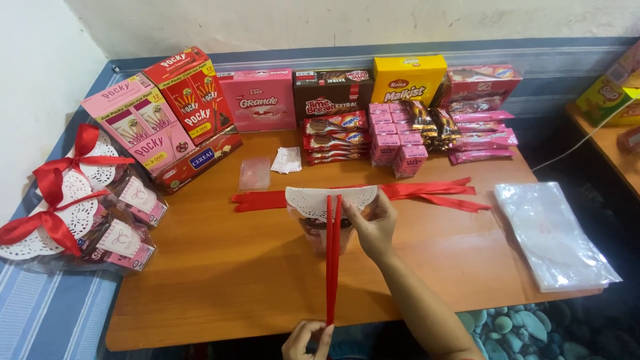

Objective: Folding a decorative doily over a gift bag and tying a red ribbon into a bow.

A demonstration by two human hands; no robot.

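Head view, item one: our right hand (375, 227) pins a doily-topped snack bag (327, 223) at mid-table (220, 280), steadying it while our left hand (307, 339) pinches the red ribbon (332, 267) taut toward us. Spare ribbons (427, 192) lie behind (finished bundles (80, 213) stacked left).

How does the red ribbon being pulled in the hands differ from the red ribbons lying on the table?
The held ribbon runs taut toward the viewer, between the left hand and the right hand pressing the doily-topped bag. The loose ribbons lie slack, crosswise, untouched. Both are red and flat.
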